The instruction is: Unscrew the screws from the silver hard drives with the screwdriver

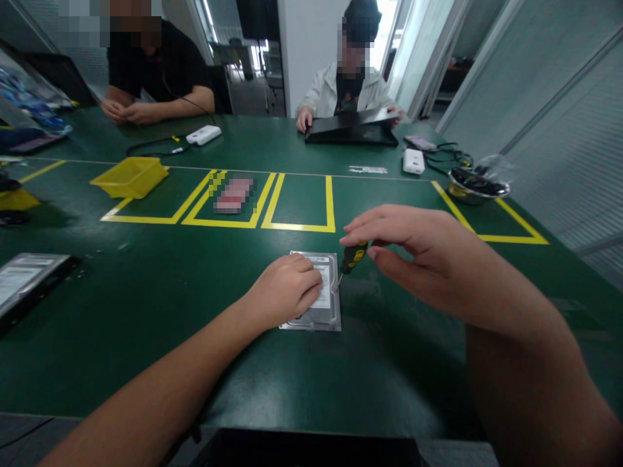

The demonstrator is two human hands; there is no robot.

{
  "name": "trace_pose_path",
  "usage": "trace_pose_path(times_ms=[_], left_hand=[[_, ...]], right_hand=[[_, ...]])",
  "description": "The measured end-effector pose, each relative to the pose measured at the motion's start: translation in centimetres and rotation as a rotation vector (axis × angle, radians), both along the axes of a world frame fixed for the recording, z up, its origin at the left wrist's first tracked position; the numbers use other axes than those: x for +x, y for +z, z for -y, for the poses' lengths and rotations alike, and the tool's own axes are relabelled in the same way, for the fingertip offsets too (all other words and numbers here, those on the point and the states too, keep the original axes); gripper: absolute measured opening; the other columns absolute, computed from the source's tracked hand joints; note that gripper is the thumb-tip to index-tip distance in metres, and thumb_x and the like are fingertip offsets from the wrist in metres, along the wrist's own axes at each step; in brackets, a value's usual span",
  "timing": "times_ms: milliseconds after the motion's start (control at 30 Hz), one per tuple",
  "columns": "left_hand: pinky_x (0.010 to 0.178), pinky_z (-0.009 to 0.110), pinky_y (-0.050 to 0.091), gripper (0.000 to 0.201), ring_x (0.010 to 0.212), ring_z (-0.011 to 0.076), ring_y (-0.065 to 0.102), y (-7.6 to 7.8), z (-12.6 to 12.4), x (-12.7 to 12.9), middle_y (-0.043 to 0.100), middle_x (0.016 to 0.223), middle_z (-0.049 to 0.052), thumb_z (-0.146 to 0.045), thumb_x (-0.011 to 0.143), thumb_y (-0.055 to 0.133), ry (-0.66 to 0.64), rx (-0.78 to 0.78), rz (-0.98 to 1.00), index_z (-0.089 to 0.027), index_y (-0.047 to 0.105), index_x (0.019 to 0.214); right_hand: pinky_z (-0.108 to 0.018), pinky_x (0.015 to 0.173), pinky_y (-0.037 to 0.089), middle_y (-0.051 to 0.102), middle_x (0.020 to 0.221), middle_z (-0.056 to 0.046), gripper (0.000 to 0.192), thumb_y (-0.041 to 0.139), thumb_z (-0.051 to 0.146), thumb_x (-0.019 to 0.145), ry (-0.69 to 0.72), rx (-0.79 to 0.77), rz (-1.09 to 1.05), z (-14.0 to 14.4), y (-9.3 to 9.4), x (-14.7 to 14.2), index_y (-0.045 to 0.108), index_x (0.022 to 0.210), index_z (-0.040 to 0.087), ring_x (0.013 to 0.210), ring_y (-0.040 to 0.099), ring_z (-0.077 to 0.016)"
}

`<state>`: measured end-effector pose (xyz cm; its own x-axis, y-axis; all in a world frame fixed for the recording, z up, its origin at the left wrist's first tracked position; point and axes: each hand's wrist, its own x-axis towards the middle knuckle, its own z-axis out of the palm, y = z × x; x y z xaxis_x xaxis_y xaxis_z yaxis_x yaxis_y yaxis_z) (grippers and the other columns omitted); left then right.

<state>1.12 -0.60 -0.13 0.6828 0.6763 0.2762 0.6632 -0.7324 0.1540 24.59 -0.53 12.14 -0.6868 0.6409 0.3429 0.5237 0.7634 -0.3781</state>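
Observation:
A silver hard drive (331,318) with a white label lies flat on the green table. My left hand (285,292) rests on its left side, fingers curled over the label and hiding part of it. Between the thumb and fingers of my right hand (409,250) is the black and yellow handle of a small screwdriver (354,258). Its shaft slants down to the drive's right edge, where the tip seems to touch. Whether the tip sits in a screw is too small to tell.
Another drive-like metal unit (29,279) lies at the left. Further back are a yellow bin (131,178), yellow tape squares, a blurred pinkish item (235,196), a bowl of dark parts (479,185) and white power banks (413,161). Across the table sit two people, one holding a black panel (353,128).

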Motion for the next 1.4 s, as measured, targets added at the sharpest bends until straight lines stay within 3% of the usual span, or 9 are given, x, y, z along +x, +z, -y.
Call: trace_pose_path(times_ms=[300, 800, 1000, 1400], left_hand=[[0.087, 0.038, 0.047, 0.025, 0.088, 0.0216, 0.058, 0.2, 0.1, 0.1, 0.065, 0.088, 0.007, -0.025, 0.096, 0.048, 0.002, -0.013, -0.009, -0.016, 0.071, 0.091], [0.083, 0.038, 0.046, 0.028, 0.085, 0.0218, 0.057, 0.0, 0.0, 0.2, 0.064, 0.085, 0.007, -0.027, 0.098, 0.046, 0.006, 0.022, -0.009, -0.016, 0.07, 0.088], [0.087, 0.039, 0.046, 0.028, 0.086, 0.0216, 0.058, 0.0, 0.0, 0.3, 0.064, 0.085, 0.007, -0.027, 0.098, 0.046, 0.002, 0.03, 0.003, -0.016, 0.069, 0.086], [0.085, 0.038, 0.046, 0.026, 0.087, 0.022, 0.057, 0.0, 0.0, 0.3, 0.064, 0.087, 0.007, -0.027, 0.097, 0.048, 0.003, 0.008, -0.006, -0.016, 0.069, 0.088]], right_hand=[[-0.031, 0.08, 0.048, 0.068, 0.101, -0.005, 0.014, 0.059, 0.021, 0.089, -0.086, 0.019, 0.018, -0.1, 0.0, -0.7, 0.07, 0.098, 0.021, 0.092, 0.062, -0.018], [-0.03, 0.082, 0.047, 0.069, 0.104, -0.005, 0.018, 0.059, 0.016, 0.088, -0.09, 0.016, -0.009, 0.2, -0.3, -1.0, 0.068, 0.103, 0.018, 0.094, 0.062, -0.0176], [-0.03, 0.076, 0.047, 0.068, 0.097, -0.005, 0.018, 0.064, 0.023, 0.088, -0.138, 0.112, 0.009, 0.0, -0.9, -1.6, 0.068, 0.104, 0.017, 0.086, 0.062, -0.0173], [-0.03, 0.069, 0.045, 0.07, 0.09, -0.004, 0.015, 0.065, 0.019, 0.086, -0.236, 0.236, 0.1, 0.3, -1.4, -2.2, 0.068, 0.101, 0.015, 0.076, 0.061, -0.017]])
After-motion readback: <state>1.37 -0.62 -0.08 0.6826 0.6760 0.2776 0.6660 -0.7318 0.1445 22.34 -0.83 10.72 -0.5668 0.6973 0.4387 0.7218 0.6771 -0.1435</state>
